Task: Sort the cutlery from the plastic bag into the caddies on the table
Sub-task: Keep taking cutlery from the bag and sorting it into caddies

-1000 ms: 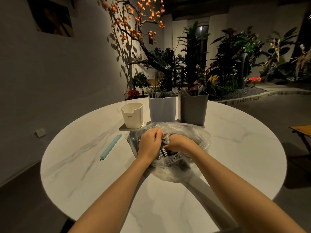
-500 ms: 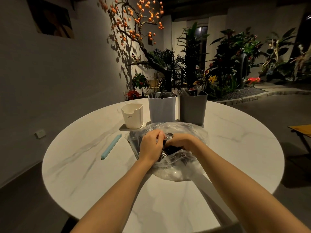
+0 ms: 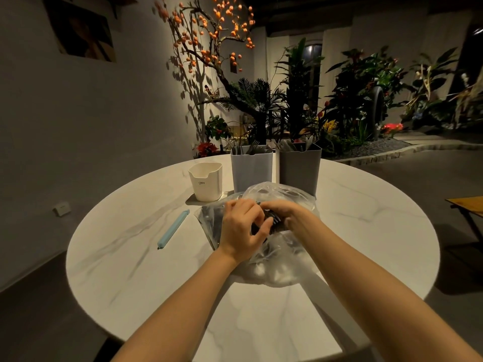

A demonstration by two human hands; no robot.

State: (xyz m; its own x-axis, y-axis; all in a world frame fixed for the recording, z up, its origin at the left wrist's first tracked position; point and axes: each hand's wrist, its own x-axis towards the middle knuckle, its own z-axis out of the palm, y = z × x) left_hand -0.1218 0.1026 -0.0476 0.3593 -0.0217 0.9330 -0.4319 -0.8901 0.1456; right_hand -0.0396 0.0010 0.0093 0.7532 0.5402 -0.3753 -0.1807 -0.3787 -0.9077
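A clear plastic bag (image 3: 277,267) lies crumpled on the round marble table (image 3: 130,257), with dark cutlery (image 3: 274,223) showing at its mouth. My left hand (image 3: 241,228) curls its fingers round the cutlery at the bag's opening. My right hand (image 3: 283,214) reaches in from the right and grips the same bundle; its fingertips are hidden. Behind the bag stand three caddies: a short white one (image 3: 205,182), a tall light grey one (image 3: 251,169) and a tall dark grey one (image 3: 299,168). Both tall caddies hold several utensils.
A light blue bag clip (image 3: 172,229) lies on the table left of the bag. The white caddy stands on a small flat tray (image 3: 192,201). A wooden bench corner (image 3: 467,205) is off the table at right. Plants fill the background.
Both hands have shifted slightly within the bag's mouth, closing more tightly round the cutlery. The bag's top has puffed up a little toward the caddies.
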